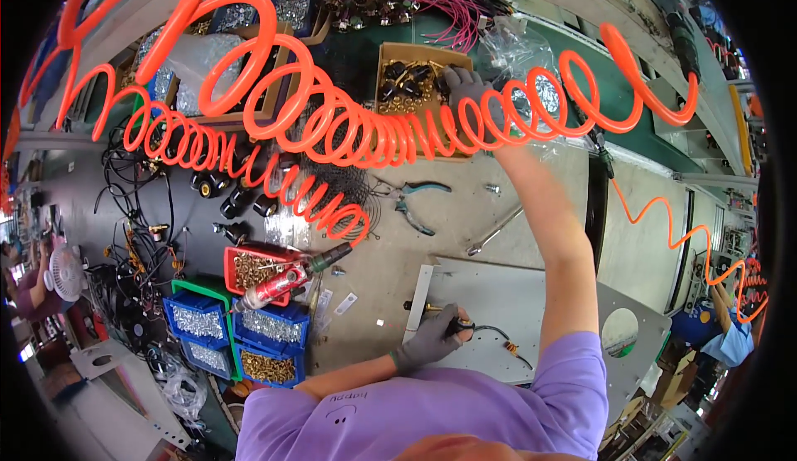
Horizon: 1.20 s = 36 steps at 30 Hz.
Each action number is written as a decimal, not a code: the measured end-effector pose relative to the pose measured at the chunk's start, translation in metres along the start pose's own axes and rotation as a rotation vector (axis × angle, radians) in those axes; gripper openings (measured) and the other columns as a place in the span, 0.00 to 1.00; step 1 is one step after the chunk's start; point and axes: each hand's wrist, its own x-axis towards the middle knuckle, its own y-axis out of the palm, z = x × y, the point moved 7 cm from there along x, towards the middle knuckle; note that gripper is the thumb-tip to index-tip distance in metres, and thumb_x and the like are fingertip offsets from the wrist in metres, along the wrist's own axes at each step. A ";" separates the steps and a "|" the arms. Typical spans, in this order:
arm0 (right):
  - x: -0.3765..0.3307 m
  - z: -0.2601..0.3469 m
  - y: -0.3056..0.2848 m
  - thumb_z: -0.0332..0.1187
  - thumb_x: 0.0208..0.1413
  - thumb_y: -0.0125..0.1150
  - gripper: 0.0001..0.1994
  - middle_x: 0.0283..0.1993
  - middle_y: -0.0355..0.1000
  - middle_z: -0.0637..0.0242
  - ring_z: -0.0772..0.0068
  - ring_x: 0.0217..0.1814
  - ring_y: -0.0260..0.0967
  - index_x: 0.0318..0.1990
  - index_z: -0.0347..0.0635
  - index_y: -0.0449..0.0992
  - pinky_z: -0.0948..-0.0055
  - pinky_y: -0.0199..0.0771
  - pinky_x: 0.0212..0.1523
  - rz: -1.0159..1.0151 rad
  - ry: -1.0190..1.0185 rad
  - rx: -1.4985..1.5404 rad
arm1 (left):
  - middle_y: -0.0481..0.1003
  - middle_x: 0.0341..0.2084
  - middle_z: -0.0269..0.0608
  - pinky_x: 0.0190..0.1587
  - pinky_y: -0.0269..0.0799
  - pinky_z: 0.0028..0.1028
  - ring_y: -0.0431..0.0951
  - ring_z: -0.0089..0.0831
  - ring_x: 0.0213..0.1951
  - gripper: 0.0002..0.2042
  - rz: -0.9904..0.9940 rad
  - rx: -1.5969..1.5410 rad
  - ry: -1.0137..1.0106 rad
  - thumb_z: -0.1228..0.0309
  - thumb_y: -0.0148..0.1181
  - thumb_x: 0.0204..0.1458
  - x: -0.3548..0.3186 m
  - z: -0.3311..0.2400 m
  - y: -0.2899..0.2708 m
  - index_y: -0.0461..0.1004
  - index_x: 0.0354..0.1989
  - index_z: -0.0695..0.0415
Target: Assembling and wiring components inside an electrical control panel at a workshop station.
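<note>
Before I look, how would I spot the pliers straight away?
Find the big orange coiled hose sweeping across the picture. Just below its middle, on the grey worktop, lie the pliers. Their two blue-and-black handles spread wide like a V, while the silver tool to their right is one long, straight piece.

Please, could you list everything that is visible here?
coiled hoses: several, orange, top
wires: one bundle, pink, top
cardboard box: one, brown, top middle
pliers: one, blue-handled, centre
wrench: one, silver, right of pliers
fittings: several, black, left of pliers
power tool: one, red, left
tray: one, red, left
bins: four, blue, lower left
fan: one, white, far left
metal plate: one, grey, lower middle
people: at least two, maroon and blue clothes, edges
part: one, black, over metal plate
left hand: one, grey glove, holding part
right hand: one, grey glove, at cardboard box
</note>
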 end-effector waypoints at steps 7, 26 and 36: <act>0.034 0.015 0.039 0.38 0.47 0.56 0.30 0.62 0.58 0.62 0.56 0.63 0.54 0.60 0.48 0.58 0.51 0.61 0.52 0.278 0.087 0.050 | 0.67 0.26 0.37 0.32 0.66 0.23 0.67 0.22 0.28 0.12 0.013 0.005 -0.063 0.74 0.58 0.51 0.002 0.002 0.000 0.61 0.38 0.59; 0.045 0.050 0.051 0.40 0.46 0.60 0.30 0.59 0.58 0.58 0.54 0.61 0.58 0.60 0.62 0.59 0.57 0.62 0.55 0.667 0.185 0.283 | 0.67 0.29 0.37 0.36 0.66 0.23 0.67 0.22 0.32 0.12 0.029 -0.087 -0.261 0.72 0.56 0.52 0.000 0.021 0.003 0.61 0.41 0.59; -0.023 0.034 0.007 0.36 0.53 0.49 0.17 0.47 0.68 0.54 0.54 0.49 0.67 0.49 0.41 0.67 0.62 0.68 0.47 0.019 -0.028 0.503 | 0.68 0.30 0.38 0.38 0.66 0.26 0.68 0.24 0.33 0.13 0.047 -0.104 -0.288 0.69 0.56 0.53 0.001 0.028 0.003 0.61 0.41 0.59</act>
